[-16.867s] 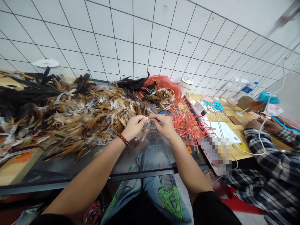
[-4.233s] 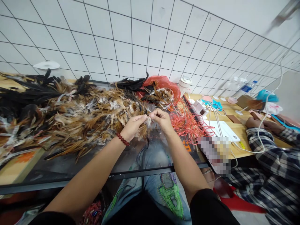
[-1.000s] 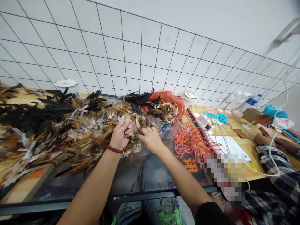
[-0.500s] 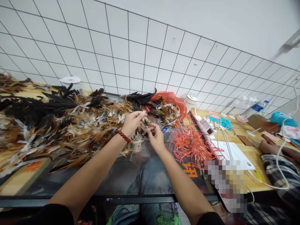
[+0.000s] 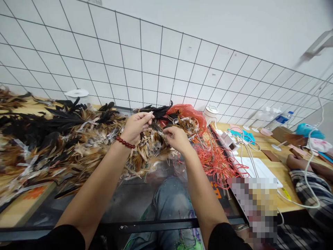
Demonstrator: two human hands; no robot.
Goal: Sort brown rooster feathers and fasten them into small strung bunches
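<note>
Many brown feathers [image 5: 142,156] lie heaped on the table [image 5: 125,201], probably for easy reach; the left hand [image 5: 136,128] pinches fingers together above, contents unclear; the right hand [image 5: 179,139] hides whether its fingers close.

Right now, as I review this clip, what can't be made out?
All in the head view:
- Left hand: whatever may be at its fingertips is too small to tell.
- Right hand: what it may pinch is unclear among the feathers.
- Orange lettering: partly covered by the right forearm.
- Item at lower right: masked by pixelation.
- Co-worker's plaid sleeve: cut off by the right edge.
</note>
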